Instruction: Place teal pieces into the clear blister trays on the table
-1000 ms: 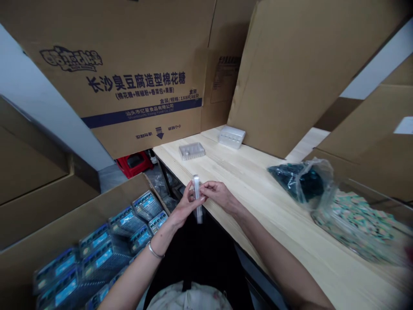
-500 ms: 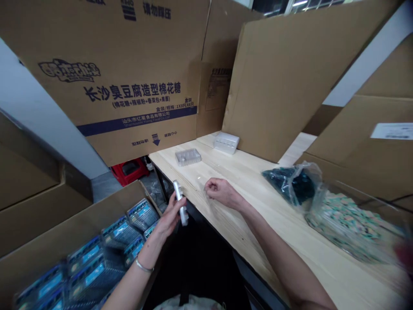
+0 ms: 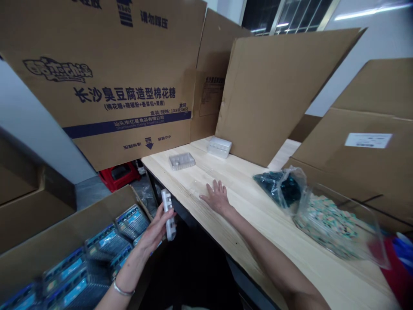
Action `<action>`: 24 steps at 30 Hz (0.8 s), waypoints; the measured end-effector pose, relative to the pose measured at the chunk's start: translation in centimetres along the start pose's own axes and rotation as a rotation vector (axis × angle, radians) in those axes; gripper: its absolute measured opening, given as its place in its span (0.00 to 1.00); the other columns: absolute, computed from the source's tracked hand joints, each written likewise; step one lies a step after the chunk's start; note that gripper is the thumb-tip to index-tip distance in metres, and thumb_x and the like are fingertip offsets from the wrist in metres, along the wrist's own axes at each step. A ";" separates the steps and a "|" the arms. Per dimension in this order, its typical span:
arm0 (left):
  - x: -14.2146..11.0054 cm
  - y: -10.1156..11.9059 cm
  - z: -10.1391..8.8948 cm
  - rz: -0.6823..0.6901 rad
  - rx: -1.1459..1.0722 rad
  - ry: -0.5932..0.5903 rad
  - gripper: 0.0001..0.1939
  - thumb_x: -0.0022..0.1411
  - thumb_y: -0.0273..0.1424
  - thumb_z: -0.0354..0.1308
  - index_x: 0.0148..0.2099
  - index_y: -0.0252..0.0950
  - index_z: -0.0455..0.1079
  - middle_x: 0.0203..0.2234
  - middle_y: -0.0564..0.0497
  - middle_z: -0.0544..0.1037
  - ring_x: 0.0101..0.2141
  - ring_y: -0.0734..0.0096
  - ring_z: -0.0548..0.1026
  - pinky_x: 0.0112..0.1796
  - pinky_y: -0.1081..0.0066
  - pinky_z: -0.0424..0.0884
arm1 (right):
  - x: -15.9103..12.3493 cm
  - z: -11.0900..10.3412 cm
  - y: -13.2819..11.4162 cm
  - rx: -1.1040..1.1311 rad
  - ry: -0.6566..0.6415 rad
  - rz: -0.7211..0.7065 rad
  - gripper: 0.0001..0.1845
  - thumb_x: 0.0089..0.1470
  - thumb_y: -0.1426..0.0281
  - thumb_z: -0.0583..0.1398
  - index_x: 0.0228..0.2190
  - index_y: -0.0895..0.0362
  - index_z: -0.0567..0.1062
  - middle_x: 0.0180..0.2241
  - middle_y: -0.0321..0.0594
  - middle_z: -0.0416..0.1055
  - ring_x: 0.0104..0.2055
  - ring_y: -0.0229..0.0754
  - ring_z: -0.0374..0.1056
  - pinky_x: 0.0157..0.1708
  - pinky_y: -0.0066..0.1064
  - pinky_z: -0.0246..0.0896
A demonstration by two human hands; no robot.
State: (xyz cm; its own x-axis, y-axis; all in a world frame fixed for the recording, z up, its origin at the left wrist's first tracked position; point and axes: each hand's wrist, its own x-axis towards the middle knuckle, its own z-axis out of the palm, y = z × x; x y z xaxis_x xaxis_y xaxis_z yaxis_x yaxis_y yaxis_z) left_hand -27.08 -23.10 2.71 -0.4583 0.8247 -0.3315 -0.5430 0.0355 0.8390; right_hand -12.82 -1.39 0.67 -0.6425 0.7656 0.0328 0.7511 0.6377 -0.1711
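From the head camera, the person's left hand [image 3: 155, 234] holds a narrow white plastic holder [image 3: 168, 214] upright, fingers closed around it — just off the edge of the wooden surface [image 3: 245, 206], above an open carton [image 3: 32, 232] of blue-labelled packs [image 3: 132, 221]. The right hand [image 3: 217, 198] lies open on the surface, fingers spread. Farther along sit a clear plastic tray [image 3: 182, 161] and a white tray [image 3: 220, 147]; to the right lie 2 bags — a dark-filled bag [image 3: 280, 187] and a printed-pattern bag [image 3: 335, 226].
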 end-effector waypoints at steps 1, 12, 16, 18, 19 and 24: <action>0.0 -0.1 0.0 -0.003 -0.014 0.000 0.29 0.51 0.34 0.63 0.55 0.49 0.61 0.50 0.50 0.68 0.45 0.65 0.71 0.35 0.71 0.71 | 0.2 0.3 0.5 0.009 -0.028 0.016 0.38 0.55 0.47 0.45 0.59 0.58 0.56 0.63 0.55 0.42 0.64 0.60 0.34 0.56 0.50 0.32; 0.0 0.5 1.2 -0.003 -0.038 -0.074 0.30 0.52 0.34 0.62 0.57 0.49 0.59 0.49 0.49 0.68 0.45 0.63 0.70 0.36 0.68 0.71 | 4.3 1.3 -2.3 0.036 0.041 -0.023 0.30 0.60 0.56 0.45 0.57 0.61 0.58 0.59 0.57 0.52 0.61 0.56 0.45 0.54 0.45 0.42; 0.0 1.1 2.1 0.008 -0.053 -0.088 0.31 0.51 0.34 0.62 0.58 0.48 0.58 0.46 0.49 0.68 0.43 0.65 0.70 0.35 0.69 0.71 | 3.2 -0.6 -3.5 0.224 0.103 -0.052 0.30 0.58 0.57 0.49 0.55 0.64 0.60 0.60 0.57 0.50 0.62 0.53 0.44 0.56 0.44 0.41; 0.2 1.0 2.5 0.027 -0.040 -0.117 0.32 0.51 0.34 0.63 0.58 0.48 0.58 0.44 0.49 0.69 0.42 0.66 0.71 0.34 0.69 0.71 | 1.5 -2.3 -4.5 0.465 0.169 -0.153 0.25 0.57 0.59 0.50 0.50 0.62 0.65 0.55 0.54 0.60 0.57 0.48 0.54 0.54 0.39 0.48; 0.3 0.9 2.7 0.039 -0.025 -0.130 0.33 0.51 0.34 0.63 0.58 0.48 0.57 0.43 0.49 0.70 0.41 0.66 0.71 0.34 0.69 0.71 | 0.5 -3.3 -5.1 0.627 0.144 -0.213 0.22 0.57 0.60 0.51 0.46 0.61 0.68 0.48 0.50 0.67 0.51 0.45 0.62 0.50 0.36 0.54; 0.8 -0.1 4.1 0.101 0.036 -0.150 0.37 0.49 0.34 0.64 0.60 0.50 0.55 0.47 0.48 0.69 0.45 0.63 0.70 0.36 0.69 0.69 | -4.3 -7.4 -7.6 1.217 -0.184 -0.272 0.14 0.50 0.60 0.58 0.31 0.58 0.72 0.27 0.35 0.71 0.29 0.35 0.66 0.32 0.28 0.61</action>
State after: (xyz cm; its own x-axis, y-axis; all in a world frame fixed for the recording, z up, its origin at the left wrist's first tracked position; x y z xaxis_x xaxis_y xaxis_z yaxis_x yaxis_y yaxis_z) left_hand -24.52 -20.16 4.12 -0.3977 0.8999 -0.1790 -0.4729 -0.0339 0.8804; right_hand -14.61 -8.94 9.14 -0.8393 0.5363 0.0892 0.0280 0.2065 -0.9781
